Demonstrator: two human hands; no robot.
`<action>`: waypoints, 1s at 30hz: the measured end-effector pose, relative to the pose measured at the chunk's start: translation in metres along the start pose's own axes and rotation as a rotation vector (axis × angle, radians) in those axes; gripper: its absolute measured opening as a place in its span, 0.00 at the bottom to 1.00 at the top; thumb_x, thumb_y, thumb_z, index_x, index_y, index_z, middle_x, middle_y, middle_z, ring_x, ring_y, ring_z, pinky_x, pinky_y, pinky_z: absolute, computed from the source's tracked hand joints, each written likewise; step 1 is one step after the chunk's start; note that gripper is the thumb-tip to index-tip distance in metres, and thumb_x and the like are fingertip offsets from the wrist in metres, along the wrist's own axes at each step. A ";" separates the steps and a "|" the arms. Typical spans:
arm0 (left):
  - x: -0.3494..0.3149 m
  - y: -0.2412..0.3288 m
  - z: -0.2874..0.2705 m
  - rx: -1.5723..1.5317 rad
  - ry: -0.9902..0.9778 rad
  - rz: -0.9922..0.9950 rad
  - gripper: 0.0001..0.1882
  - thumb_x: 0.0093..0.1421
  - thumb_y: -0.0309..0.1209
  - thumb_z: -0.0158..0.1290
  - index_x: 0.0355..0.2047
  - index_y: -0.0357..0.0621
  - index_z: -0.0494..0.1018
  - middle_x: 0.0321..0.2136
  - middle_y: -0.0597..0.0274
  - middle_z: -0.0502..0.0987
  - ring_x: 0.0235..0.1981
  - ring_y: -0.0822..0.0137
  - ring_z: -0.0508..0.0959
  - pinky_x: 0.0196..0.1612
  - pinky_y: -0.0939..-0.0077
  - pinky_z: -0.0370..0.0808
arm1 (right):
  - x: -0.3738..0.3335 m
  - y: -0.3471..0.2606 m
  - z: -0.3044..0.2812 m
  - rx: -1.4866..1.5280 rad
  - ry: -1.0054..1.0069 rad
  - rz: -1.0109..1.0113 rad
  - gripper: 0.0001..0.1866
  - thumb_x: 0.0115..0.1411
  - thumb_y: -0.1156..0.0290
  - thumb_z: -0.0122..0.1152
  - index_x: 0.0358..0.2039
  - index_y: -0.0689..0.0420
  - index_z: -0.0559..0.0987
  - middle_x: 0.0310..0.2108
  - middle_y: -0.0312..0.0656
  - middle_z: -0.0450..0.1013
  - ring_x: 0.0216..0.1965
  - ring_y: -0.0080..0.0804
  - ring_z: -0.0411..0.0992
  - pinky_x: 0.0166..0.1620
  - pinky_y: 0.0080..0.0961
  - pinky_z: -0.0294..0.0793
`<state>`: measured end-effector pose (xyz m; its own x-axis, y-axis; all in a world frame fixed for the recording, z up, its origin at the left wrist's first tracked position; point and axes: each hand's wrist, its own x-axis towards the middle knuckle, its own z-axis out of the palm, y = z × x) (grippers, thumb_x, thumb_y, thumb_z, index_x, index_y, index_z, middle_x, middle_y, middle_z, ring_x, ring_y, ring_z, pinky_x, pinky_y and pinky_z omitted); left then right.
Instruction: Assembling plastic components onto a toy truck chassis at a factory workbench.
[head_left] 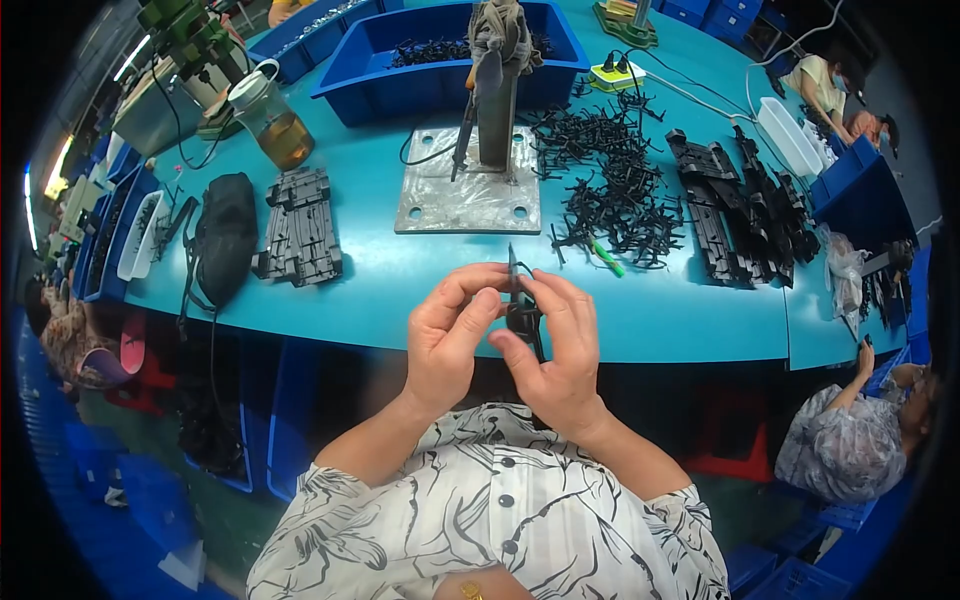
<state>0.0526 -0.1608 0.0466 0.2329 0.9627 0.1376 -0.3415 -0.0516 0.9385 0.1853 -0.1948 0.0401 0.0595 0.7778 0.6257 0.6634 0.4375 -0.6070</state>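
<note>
My left hand and my right hand meet just over the table's near edge. Between their fingertips is a small black plastic part, and both hands are closed on it. A thin, pointed grey strip sticks up from between the fingers; whether it belongs to the part or is a blade, I cannot tell. Ahead of my hands stands a metal base plate with an upright post wrapped in cloth at its top. Right of the plate lies a pile of small black branched plastic pieces, with a green stick at its near edge.
Black moulded frames lie at left and right. A black pouch and a bottle of amber liquid are on the left. Behind the post sits a blue bin. A power strip and other people are on the right.
</note>
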 end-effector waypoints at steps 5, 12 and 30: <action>0.013 -0.010 -0.010 0.401 0.089 0.222 0.17 0.57 0.22 0.51 0.48 0.37 0.68 0.42 0.61 0.71 0.38 0.75 0.72 0.40 0.81 0.71 | -0.002 0.008 -0.003 0.922 -0.090 0.607 0.16 0.64 0.69 0.48 0.48 0.66 0.69 0.41 0.40 0.72 0.40 0.23 0.70 0.44 0.20 0.69; 0.021 -0.004 -0.028 -0.296 -0.151 -0.468 0.17 0.62 0.33 0.48 0.49 0.37 0.69 0.41 0.60 0.76 0.40 0.73 0.75 0.38 0.76 0.73 | 0.002 0.023 -0.001 1.224 -0.117 0.839 0.23 0.67 0.57 0.35 0.42 0.64 0.71 0.38 0.45 0.74 0.35 0.27 0.73 0.38 0.23 0.74; 0.011 -0.013 -0.033 -0.111 -0.070 -0.283 0.17 0.58 0.28 0.54 0.47 0.35 0.69 0.37 0.62 0.75 0.35 0.75 0.74 0.34 0.82 0.71 | -0.003 0.031 0.013 1.080 -0.037 0.943 0.12 0.64 0.69 0.49 0.43 0.64 0.71 0.37 0.39 0.73 0.37 0.22 0.71 0.41 0.19 0.71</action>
<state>0.0300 -0.1405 0.0259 0.3935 0.9139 -0.0996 -0.3502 0.2492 0.9029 0.1956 -0.1777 0.0131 0.1203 0.9691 -0.2155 -0.4942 -0.1298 -0.8596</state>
